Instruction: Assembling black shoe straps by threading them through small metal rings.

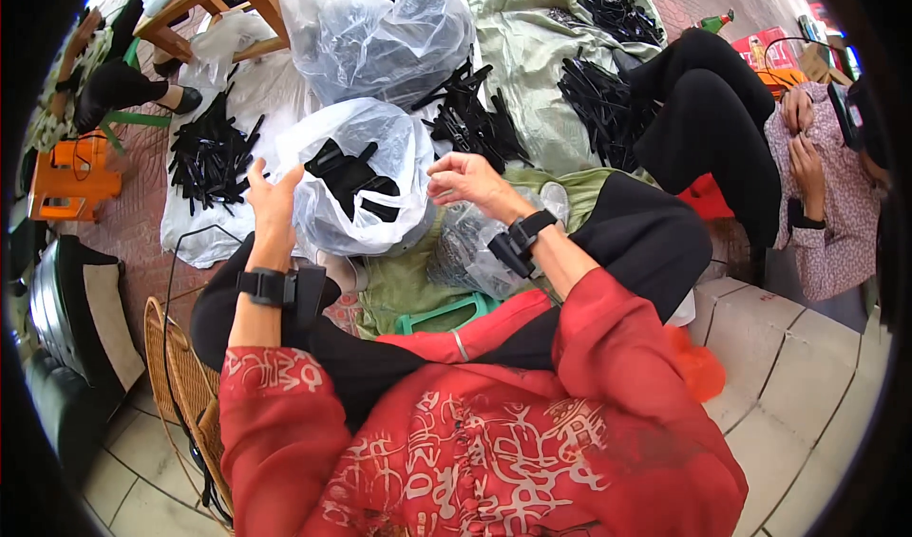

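Note:
My left hand (274,193) is raised at the left side of a white plastic bag (328,228), thumb and forefinger apart, holding nothing visible. On the bag's other side is my right hand (467,180), its fingers loosely bent with gaps between them and nothing seen in them. Between the hands the bag gapes, and flat black pieces (347,178) lie inside it. Their exact kind is unclear. Each wrist wears a black strap. Below my right hand a clear plastic bag (470,252) rests by my legs.
Piles of thin black strips lie at the left (211,152), beyond the bag (475,124) and at right (603,105). A large filled plastic bag (380,38) stands behind, near a wooden stool (256,0). A person (826,176) sits at right; an orange stool (76,176) stands far left.

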A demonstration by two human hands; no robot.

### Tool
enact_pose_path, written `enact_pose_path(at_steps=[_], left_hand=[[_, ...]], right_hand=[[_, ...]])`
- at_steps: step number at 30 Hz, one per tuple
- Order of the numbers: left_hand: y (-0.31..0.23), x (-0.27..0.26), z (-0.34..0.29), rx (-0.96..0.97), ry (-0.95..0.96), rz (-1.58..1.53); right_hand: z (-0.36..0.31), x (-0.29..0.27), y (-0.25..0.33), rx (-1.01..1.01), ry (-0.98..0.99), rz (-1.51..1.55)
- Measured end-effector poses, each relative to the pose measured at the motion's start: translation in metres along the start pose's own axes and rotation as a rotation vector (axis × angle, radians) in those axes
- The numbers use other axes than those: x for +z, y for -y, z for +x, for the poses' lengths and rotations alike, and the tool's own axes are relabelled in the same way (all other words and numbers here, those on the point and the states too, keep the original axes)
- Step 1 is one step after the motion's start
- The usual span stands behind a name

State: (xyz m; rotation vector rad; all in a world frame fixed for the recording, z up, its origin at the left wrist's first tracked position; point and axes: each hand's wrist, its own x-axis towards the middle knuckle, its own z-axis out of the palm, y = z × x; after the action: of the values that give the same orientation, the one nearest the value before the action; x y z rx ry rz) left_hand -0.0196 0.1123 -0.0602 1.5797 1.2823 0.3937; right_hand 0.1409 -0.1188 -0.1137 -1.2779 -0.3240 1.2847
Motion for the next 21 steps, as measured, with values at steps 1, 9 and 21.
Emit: enact_pose_path(at_steps=[1, 9, 21], left_hand=[[-0.007, 0.0, -0.012, 0.049, 0.065, -0.12], [-0.044, -0.022, -0.086, -0.154, 0.83, -0.494], [-0.037, -0.048, -0.047, -0.073, 0.438, -0.934]], right_hand=[[-0.008, 0.0, 0.011, -0.006, 0.037, -0.041], [-0.086, 0.011, 0.062, 0.296, 0.41, -0.698], [0.019, 0.066, 0.008, -0.276, 0.163, -0.627]])
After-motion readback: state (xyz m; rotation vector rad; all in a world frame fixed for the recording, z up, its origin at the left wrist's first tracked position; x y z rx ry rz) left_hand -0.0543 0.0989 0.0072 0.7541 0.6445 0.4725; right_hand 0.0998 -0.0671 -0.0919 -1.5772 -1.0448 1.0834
